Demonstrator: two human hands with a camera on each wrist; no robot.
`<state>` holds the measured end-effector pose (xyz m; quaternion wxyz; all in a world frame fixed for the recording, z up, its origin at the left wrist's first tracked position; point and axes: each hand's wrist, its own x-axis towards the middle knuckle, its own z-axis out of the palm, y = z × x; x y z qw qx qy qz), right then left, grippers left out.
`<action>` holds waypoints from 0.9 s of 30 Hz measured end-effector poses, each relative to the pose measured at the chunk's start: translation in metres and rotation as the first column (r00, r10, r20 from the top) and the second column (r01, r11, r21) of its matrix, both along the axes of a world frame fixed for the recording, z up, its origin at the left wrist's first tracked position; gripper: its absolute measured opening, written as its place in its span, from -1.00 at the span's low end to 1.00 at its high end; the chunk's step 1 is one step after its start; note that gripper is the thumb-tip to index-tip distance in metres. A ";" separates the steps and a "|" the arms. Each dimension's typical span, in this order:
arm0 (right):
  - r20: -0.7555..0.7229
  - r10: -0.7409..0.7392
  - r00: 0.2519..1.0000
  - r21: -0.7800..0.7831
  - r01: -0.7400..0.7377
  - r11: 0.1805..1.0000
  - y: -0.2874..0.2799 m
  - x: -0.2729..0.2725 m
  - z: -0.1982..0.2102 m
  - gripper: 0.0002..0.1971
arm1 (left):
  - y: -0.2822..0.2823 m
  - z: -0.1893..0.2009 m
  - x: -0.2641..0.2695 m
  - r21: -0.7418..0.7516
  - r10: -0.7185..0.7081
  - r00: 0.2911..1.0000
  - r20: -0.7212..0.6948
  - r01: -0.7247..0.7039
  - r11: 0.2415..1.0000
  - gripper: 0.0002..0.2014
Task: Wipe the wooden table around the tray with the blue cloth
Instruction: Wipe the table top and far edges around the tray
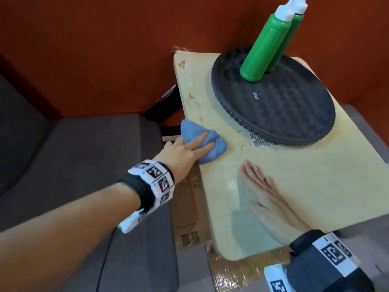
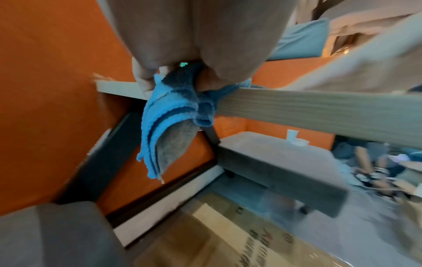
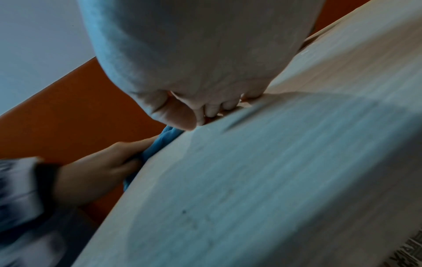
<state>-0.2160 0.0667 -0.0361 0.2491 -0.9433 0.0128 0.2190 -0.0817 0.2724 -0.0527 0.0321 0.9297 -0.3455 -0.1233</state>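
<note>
My left hand (image 1: 185, 150) presses the bunched blue cloth (image 1: 197, 144) against the pale wooden table (image 1: 305, 178), right at the table's left edge, short of the round black woven tray (image 1: 290, 114) and not touching it. From above, my fingers (image 1: 199, 139) lie stretched over the top of the cloth; the left wrist view shows part of the cloth (image 2: 169, 126) spilling over the table edge (image 2: 319, 110) and hanging below it, with my thumb and a finger tucked into the folds there, so I am gripping it as well as pressing it flat.

My right hand (image 1: 267, 201) lies palm down on the table on the side of the tray nearest me, well apart from the tray, fingers straight and together, holding nothing. In the right wrist view the fingertips (image 3: 212, 110) sit against the wood grain (image 3: 274, 171), and my left hand (image 3: 95, 175) with the cloth (image 3: 157, 146) shows at the table's rim.

The tray sits on the far part of the table, close to the orange wall (image 1: 105, 49). Two green squeeze bottles with white nozzles (image 1: 267, 45) stand on the tray, near its far side. Left of the tray, along the table's edge, the wood carries brownish and whitish marks (image 1: 190, 98). A small label with dark print (image 1: 259, 142) peeks out from under the tray's near rim. Beside the table's left edge, lower down, are a grey cushioned seat (image 1: 84, 148) and a taped cardboard box (image 1: 189, 207).
</note>
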 end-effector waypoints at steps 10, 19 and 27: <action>0.035 -0.022 0.999 -0.068 0.024 0.997 0.007 0.001 0.000 -0.24 | 0.013 -0.009 -0.062 -0.050 -0.129 0.978 -0.163 0.122 0.991 -0.14; 0.053 -0.091 0.994 -0.094 0.095 0.991 0.015 0.004 0.005 -0.36 | -0.004 0.002 0.034 -0.088 0.090 0.990 -0.108 -0.099 0.991 -0.14; 0.083 -0.095 0.992 -0.062 0.101 0.993 0.013 0.003 0.001 -0.36 | 0.009 -0.013 -0.004 -0.111 -0.002 0.995 -0.102 -0.010 0.994 -0.08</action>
